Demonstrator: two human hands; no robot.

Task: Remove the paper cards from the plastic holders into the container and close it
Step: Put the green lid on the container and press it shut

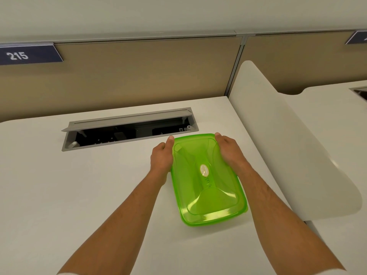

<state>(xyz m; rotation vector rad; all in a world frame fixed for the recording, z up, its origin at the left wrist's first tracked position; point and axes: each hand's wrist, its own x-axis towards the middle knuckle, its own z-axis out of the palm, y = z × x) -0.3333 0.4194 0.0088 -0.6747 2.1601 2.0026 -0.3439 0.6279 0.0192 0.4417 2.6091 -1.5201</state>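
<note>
green lidded container lying flat on the white counter, near the right edge, just in front of the open cable tray. left hand clasping the far left corner, thumb on the lid rim; right hand cupped over the far right corner, fingers curled past the edge. no cards or plastic holders in view. closing step, judged nearly done: best pressed down evenly at both far corners, then worked along the rim toward the near end, checking for a raised lip.
</note>
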